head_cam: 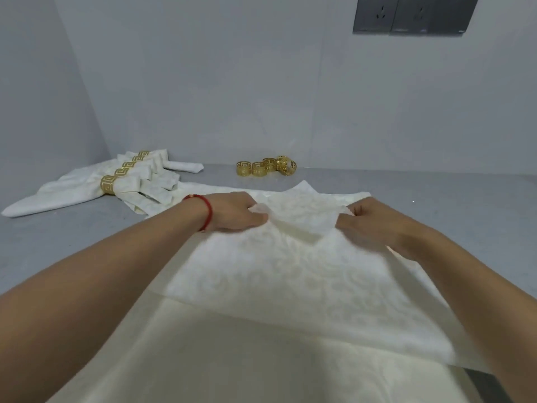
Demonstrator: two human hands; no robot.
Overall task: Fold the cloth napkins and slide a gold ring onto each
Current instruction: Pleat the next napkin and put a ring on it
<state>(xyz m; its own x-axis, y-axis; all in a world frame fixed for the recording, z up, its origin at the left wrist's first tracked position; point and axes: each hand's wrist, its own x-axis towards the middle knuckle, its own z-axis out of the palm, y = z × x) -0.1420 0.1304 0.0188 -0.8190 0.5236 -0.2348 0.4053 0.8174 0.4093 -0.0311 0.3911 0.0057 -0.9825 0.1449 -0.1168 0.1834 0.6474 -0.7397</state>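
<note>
A cream patterned cloth napkin [261, 271] lies spread over the grey table in front of me. My left hand [232, 212] pinches a raised fold of it at the left, and my right hand [374, 225] pinches the same fold at the right. Between the hands the cloth is bunched into a pleat. Several loose gold rings [266, 166] stand in a cluster at the back of the table. At the back left lie several folded napkins [96, 187], each with a gold ring round it.
The grey table [436, 205] meets a pale wall at the back and left. Dark wall sockets [412, 14] sit high on the right. More cream cloth [232, 359] lies under the napkin toward me. A red string bracelet [207, 212] is on my left wrist.
</note>
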